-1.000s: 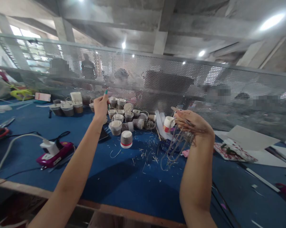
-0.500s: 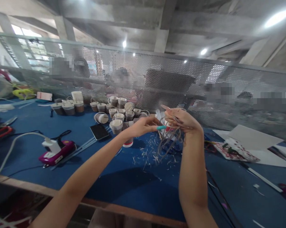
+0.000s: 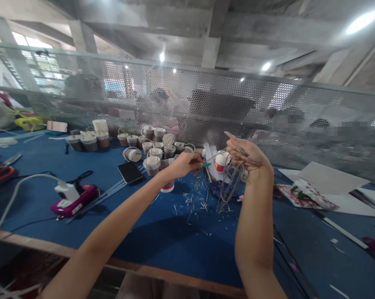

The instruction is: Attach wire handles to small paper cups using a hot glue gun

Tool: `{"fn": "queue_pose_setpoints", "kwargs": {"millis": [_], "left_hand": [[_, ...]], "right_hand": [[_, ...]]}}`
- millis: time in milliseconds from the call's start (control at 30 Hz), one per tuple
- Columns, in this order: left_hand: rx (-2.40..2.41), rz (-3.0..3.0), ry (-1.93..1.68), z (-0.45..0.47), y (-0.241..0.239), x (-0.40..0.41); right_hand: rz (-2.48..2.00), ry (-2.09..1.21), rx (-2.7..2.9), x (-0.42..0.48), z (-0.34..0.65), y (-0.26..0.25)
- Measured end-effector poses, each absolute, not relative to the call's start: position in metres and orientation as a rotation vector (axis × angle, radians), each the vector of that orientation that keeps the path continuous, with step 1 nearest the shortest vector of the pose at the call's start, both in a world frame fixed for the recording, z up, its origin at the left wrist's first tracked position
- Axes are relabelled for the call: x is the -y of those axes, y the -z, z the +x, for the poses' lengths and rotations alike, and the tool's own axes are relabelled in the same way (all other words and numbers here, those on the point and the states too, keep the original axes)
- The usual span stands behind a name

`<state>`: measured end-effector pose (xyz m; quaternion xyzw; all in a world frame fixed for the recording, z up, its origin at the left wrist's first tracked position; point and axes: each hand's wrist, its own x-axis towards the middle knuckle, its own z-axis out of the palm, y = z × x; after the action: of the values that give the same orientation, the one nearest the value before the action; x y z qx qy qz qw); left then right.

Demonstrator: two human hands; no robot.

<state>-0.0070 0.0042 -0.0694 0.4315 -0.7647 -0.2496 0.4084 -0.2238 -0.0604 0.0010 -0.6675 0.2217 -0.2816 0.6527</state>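
My right hand (image 3: 245, 155) is closed around a loose bundle of thin grey cord (image 3: 229, 191), whose loops hang below the fingers. My left hand (image 3: 186, 164) pinches one strand, which runs across the gap between the two hands. A small teal piece (image 3: 206, 165) shows at the left fingertips; whether it is held or worn on a finger, I cannot make out. Behind the gap sits a white and red cup-like container (image 3: 221, 161). Pale clippings (image 3: 195, 201) are scattered on the blue tabletop (image 3: 175, 245) beneath the hands.
Several small buckets with handles (image 3: 152, 165) cluster at the back. To the left are a phone (image 3: 129, 172), a purple power strip (image 3: 73, 201) with a white plug, and red-handled scissors (image 3: 0, 173). White sheets (image 3: 327, 178) and a patterned packet (image 3: 306, 197) lie right. A perforated metal screen (image 3: 221, 112) stands behind.
My hands have moved apart: the right went rightward with the cord bundle, the left slightly left. A strand is now drawn out between them, and the white and red container shows more.
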Motion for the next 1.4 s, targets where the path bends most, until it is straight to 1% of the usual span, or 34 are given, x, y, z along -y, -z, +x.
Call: {"fn": "queue_pose_setpoints", "kwargs": {"millis": [167, 300, 433, 600, 667, 767, 800, 833, 867, 967, 1033, 1133, 1233, 1300, 1400], "left_hand": [[2.02, 1.044, 0.68, -0.011, 0.067, -0.011], [2.119, 1.05, 0.693, -0.008, 0.066, -0.012], [2.298, 1.197, 0.706, 0.002, 0.071, -0.004], [2.331, 1.206, 0.681, 0.008, 0.075, 0.0], [2.252, 1.204, 0.605, 0.008, 0.075, 0.001], [1.973, 1.119, 0.275, 0.006, 0.078, 0.007], [1.888, 1.09, 0.233, 0.005, 0.079, 0.01], [1.822, 1.07, 0.277, 0.004, 0.08, 0.013], [1.769, 1.053, 0.408, 0.003, 0.08, 0.014], [1.589, 0.927, 0.99, -0.001, 0.076, 0.013], [1.46, 0.852, 1.173, -0.005, 0.072, 0.008], [1.338, 0.916, 1.073, -0.01, 0.065, 0.002], [1.362, 1.002, 1.025, -0.008, 0.058, -0.001], [1.383, 1.0, 0.982, 0.0, 0.053, -0.002], [1.352, 0.956, 0.784, 0.019, 0.043, -0.004]], "right_hand": [[-1.448, 0.766, -0.446, 0.069, -0.225, 0.0], [-1.441, 0.893, -0.412, 0.074, -0.247, -0.001], [-1.478, 0.879, -0.461, 0.079, -0.266, 0.001], [-1.483, 0.782, -0.487, 0.081, -0.26, 0.003], [-1.483, 0.743, -0.495, 0.081, -0.25, 0.004], [-1.501, 0.696, -0.515, 0.077, -0.232, 0.005], [-1.505, 0.677, -0.517, 0.075, -0.225, 0.006], [-1.512, 0.659, -0.51, 0.072, -0.217, 0.008], [-1.525, 0.64, -0.494, 0.07, -0.21, 0.009], [-1.605, 0.583, -0.44, 0.064, -0.189, 0.014], [-1.664, 0.571, -0.457, 0.063, -0.18, 0.018], [-1.727, 0.545, -0.523, 0.063, -0.174, 0.02], [-1.711, 0.53, -0.541, 0.063, -0.177, 0.018], [-1.645, 0.607, -0.542, 0.062, -0.181, 0.016], [-1.571, 0.779, -0.554, 0.061, -0.19, 0.011]]}}
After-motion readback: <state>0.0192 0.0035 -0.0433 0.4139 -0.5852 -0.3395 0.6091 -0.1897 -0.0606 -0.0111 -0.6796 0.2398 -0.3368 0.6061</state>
